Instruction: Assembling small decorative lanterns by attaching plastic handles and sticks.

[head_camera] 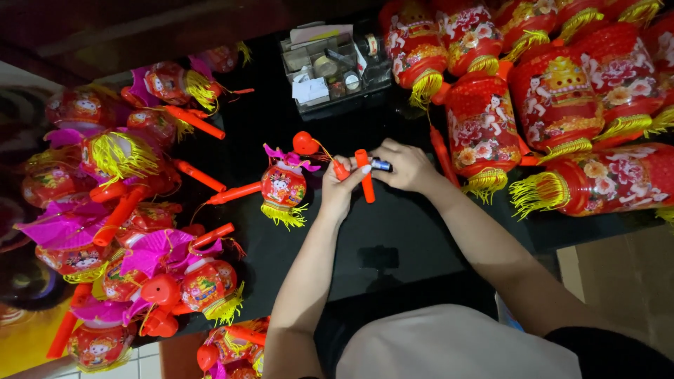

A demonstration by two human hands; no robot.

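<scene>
Nearest us, the black surface (393, 238) lies bare between our forearms, bounded by its near edge. Our left hand (338, 188) is curled around an orange handle tube (364, 175), held nearly upright above the surface. Our right hand (407, 165) pinches a small battery (381, 165) at the tube's top end. Both arms angle inward. A small red lantern (283, 187) lies just left; big lanterns (554, 98) crowd the far right.
</scene>
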